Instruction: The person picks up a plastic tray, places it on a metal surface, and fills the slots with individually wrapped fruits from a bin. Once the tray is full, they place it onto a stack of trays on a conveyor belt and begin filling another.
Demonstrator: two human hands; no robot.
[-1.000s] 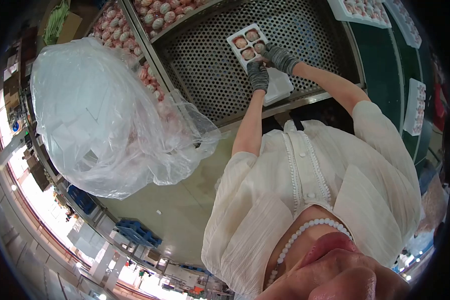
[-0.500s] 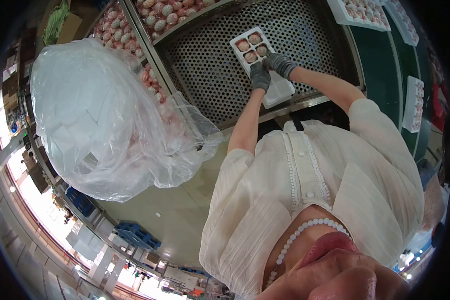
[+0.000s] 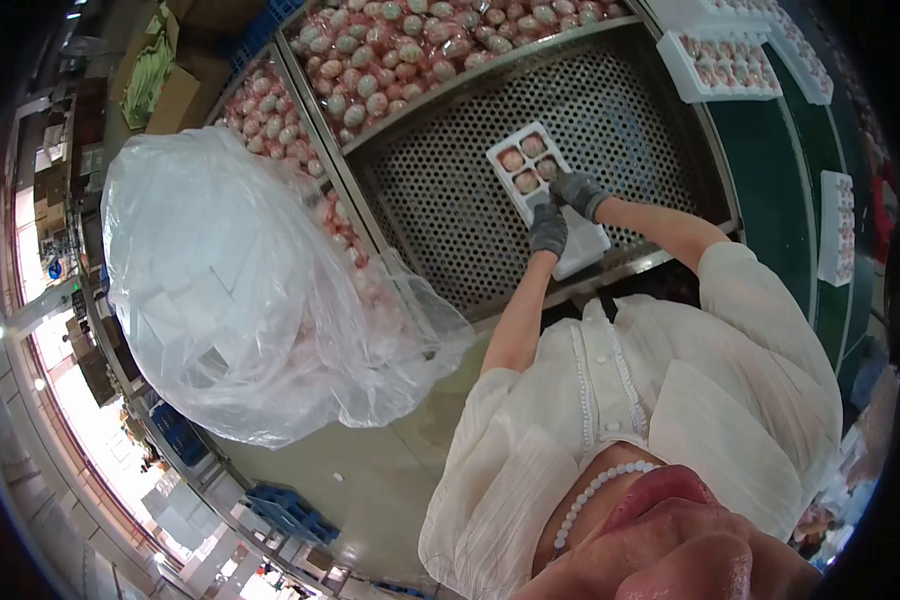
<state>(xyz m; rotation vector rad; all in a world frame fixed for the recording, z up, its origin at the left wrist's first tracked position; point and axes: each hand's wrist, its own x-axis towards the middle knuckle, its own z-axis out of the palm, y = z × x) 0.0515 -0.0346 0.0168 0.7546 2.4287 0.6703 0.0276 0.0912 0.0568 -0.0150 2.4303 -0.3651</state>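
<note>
A white foam tray (image 3: 511,183) lies slanted on the perforated metal surface. Several round pink-and-white wrapped pieces (image 3: 526,181) sit in the compartments at its far end. My left hand (image 3: 548,229), in a grey glove, is closed over the tray's middle, its fingertips near the lower compartments. Just to the right, my right hand (image 3: 580,196), also gloved in grey, has its fingers bent together against the tray's right side, beside one wrapped piece. What either hand grips is hidden. A flat white foam part (image 3: 584,244) shows below the hands.
Many wrapped pieces (image 3: 375,85) fill the metal bin beyond the perforated surface (image 3: 430,170). A large clear bag (image 3: 200,300) with white foam stands at left. Filled white trays (image 3: 722,68) rest on the green surface (image 3: 770,180) at right. A metal rim (image 3: 650,262) runs along the near edge.
The whole view has shifted, so the tray, bag and bin appear lower and further right. Both hands remain at the same part of the tray, with little visible change in their grip.
</note>
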